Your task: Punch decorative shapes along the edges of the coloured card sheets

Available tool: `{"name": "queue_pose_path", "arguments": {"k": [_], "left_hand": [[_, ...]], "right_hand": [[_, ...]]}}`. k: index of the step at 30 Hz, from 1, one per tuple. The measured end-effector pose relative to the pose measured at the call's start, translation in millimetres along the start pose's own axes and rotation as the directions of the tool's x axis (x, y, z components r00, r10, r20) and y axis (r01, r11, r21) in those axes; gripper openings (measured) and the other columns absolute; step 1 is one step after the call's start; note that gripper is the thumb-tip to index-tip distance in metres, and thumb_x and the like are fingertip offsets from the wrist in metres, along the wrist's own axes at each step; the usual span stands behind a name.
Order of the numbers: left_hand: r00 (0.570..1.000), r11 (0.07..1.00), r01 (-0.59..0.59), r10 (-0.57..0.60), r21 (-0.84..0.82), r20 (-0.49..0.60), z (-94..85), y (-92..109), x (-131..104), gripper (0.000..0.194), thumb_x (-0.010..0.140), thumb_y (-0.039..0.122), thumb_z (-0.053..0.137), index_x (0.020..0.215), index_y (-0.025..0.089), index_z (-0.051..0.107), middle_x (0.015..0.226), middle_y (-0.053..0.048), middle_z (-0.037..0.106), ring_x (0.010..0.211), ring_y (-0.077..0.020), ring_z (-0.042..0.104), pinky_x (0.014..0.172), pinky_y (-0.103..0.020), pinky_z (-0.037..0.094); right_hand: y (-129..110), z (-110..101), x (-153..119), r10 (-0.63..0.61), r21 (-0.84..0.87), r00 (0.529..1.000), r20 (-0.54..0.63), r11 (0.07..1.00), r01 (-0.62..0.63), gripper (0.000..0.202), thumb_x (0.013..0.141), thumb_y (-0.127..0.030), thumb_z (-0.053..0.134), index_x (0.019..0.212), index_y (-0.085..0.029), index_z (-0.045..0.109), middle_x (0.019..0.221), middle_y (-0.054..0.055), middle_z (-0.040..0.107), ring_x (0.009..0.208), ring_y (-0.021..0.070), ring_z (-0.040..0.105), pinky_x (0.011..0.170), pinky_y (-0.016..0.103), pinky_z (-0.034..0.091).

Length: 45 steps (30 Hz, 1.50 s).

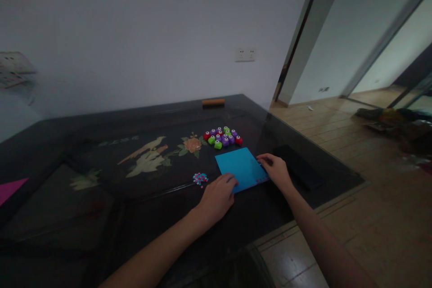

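A flat square blue sheet [241,165] lies on the dark table between my hands. My left hand [218,193] rests on its near left corner, fingers laid over the edge and slightly bent. At the right edge of the sheet is my right hand [275,168], thumb and forefinger brought together; what they pinch is too small to make out. A few tiny reddish pieces [261,180] show in the sheet's near right corner. Left of my left hand lies a small heap of pink, blue and white bits [200,178].
Beyond the sheet stand several red, green and purple eye-topped pieces [222,137]. A long black object [299,166] lies to the right, and an orange-brown bar [213,102] near the wall. Pink paper [11,190] shows at far left. The table's edge [337,162] drops to tiled floor.
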<state>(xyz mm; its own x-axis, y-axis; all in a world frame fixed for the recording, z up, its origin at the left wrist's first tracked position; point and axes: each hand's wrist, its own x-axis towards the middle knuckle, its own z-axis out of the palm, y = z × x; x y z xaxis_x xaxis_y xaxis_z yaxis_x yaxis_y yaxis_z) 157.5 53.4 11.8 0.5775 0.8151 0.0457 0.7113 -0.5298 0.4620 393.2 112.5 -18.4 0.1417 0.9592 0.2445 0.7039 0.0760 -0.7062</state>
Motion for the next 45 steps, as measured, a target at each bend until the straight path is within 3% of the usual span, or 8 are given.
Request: {"name": "queue_pose_path", "arguments": {"k": [10,15,19,22,27,32,40,45], "left_hand": [[1.0,1.0,-0.018,0.018,0.005,-0.015,-0.7,-0.9,-1.1,0.04,0.075,0.008,0.049,0.112,0.023,0.054,0.13,-0.006,0.05,0.123,-0.0228,0.042,0.102,-0.038,0.038],[0.999,0.999,-0.021,0.019,-0.041,-0.049,-12.1,-1.9,-2.1,0.037,0.077,0.013,0.05,0.112,0.023,0.055,0.127,-0.006,0.053,0.119,-0.023,0.046,0.099,-0.038,0.039],[0.988,0.995,0.006,-0.021,-0.095,-0.156,-28.9,-19.3,-12.1,0.029,0.084,0.02,0.045,0.11,0.024,0.057,0.12,-0.005,0.058,0.113,-0.0212,0.051,0.098,-0.038,0.04],[0.956,0.989,0.093,-0.122,-0.119,-0.267,-36.4,-43.7,-24.0,0.027,0.083,0.02,0.046,0.106,0.024,0.059,0.117,-0.005,0.059,0.111,-0.0205,0.052,0.098,-0.037,0.04],[0.94,0.972,0.176,-0.213,-0.158,-0.268,-35.0,-75.9,-36.3,0.033,0.078,0.026,0.058,0.11,0.021,0.057,0.116,-0.007,0.06,0.11,-0.0228,0.051,0.097,-0.039,0.039],[0.941,0.969,0.194,-0.227,-0.151,-0.252,-31.1,-85.0,-34.9,0.05,0.068,0.03,0.07,0.115,0.021,0.056,0.121,-0.009,0.057,0.114,-0.0262,0.048,0.098,-0.042,0.037],[0.927,0.977,0.159,-0.196,-0.141,-0.318,-22.1,-91.7,-30.3,0.041,0.074,0.034,0.065,0.111,0.02,0.057,0.116,-0.007,0.059,0.11,-0.023,0.05,0.096,-0.039,0.038],[0.906,0.953,0.107,-0.21,-0.282,-0.366,-29.0,-94.0,-31.4,0.027,0.082,0.031,0.055,0.107,0.021,0.059,0.114,-0.007,0.06,0.11,-0.0198,0.052,0.095,-0.036,0.039]], "right_hand": [[-1.1,-0.4,-0.8,-0.01,0.001,1.0,-0.001,1.0,0.01,0.022,0.078,-0.025,0.05,0.085,-0.021,0.07,0.085,0.004,0.07,0.08,0.0201,0.064,0.074,0.033,0.048],[0.8,0.9,-0.4,-0.018,0.026,1.0,-0.003,1.0,0.018,0.022,0.078,-0.026,0.049,0.087,-0.019,0.069,0.087,0.005,0.07,0.082,0.0204,0.064,0.076,0.033,0.049],[3.0,2.5,0.7,-0.02,0.038,1.0,-0.007,0.999,0.02,0.023,0.078,-0.026,0.049,0.087,-0.019,0.069,0.087,0.005,0.07,0.081,0.02,0.064,0.076,0.033,0.049],[2.8,2.7,0.9,-0.021,0.035,0.999,-0.025,0.999,0.022,0.023,0.078,-0.026,0.049,0.086,-0.019,0.069,0.085,0.005,0.07,0.08,0.0195,0.064,0.075,0.032,0.049],[4.4,2.6,0.4,-0.034,0.027,0.998,-0.046,0.999,0.035,0.024,0.077,-0.026,0.049,0.087,-0.018,0.069,0.085,0.005,0.07,0.078,0.0196,0.064,0.073,0.033,0.049],[11.5,5.2,1.9,-0.036,0.038,0.997,-0.061,0.999,0.038,0.025,0.077,-0.028,0.048,0.088,-0.017,0.068,0.083,0.006,0.069,0.076,0.0197,0.064,0.072,0.033,0.048],[10.6,4.1,2.7,-0.016,0.04,0.999,-0.044,0.999,0.018,0.027,0.077,-0.03,0.048,0.089,-0.017,0.067,0.083,0.006,0.068,0.075,0.0197,0.063,0.071,0.032,0.047],[10.4,3.4,2.2,-0.021,0.061,0.997,-0.07,0.998,0.025,0.027,0.076,-0.03,0.047,0.089,-0.016,0.068,0.08,0.006,0.068,0.072,0.0189,0.062,0.069,0.031,0.046]]}}
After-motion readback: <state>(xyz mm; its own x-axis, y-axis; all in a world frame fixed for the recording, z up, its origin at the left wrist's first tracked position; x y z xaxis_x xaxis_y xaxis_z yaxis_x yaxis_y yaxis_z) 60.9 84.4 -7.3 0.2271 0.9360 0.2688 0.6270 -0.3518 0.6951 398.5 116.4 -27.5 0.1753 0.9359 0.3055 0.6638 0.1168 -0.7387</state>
